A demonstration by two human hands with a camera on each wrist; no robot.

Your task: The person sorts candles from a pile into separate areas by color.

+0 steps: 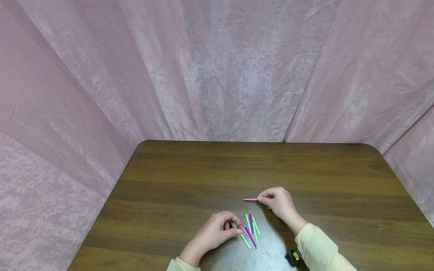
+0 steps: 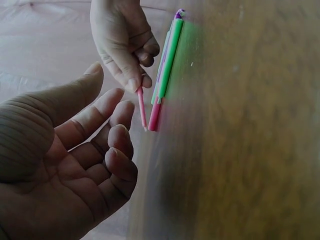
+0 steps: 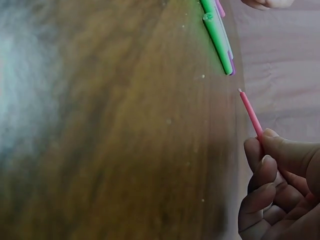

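My right hand (image 1: 282, 205) pinches a thin pink candle (image 1: 250, 199) between thumb and fingertips, raised off the table and pointing left. A pale wick shows at the tip of this pink candle (image 3: 251, 114) in the right wrist view. The left hand (image 1: 218, 229) hovers just left of a loose pile of candles, its fingers relaxed and bent. Nothing lies within the left hand (image 2: 85, 155) in the left wrist view. The pile holds several green candles (image 1: 245, 241), purple candles (image 1: 251, 238) and another pink candle (image 1: 243, 229), some crossing each other.
The brown wooden table (image 1: 169, 180) has rounded far corners. Pink curtains (image 1: 230, 75) hang behind it and at both sides. A small black device (image 1: 293, 258) with a yellow mark sits by the right sleeve (image 1: 318, 244).
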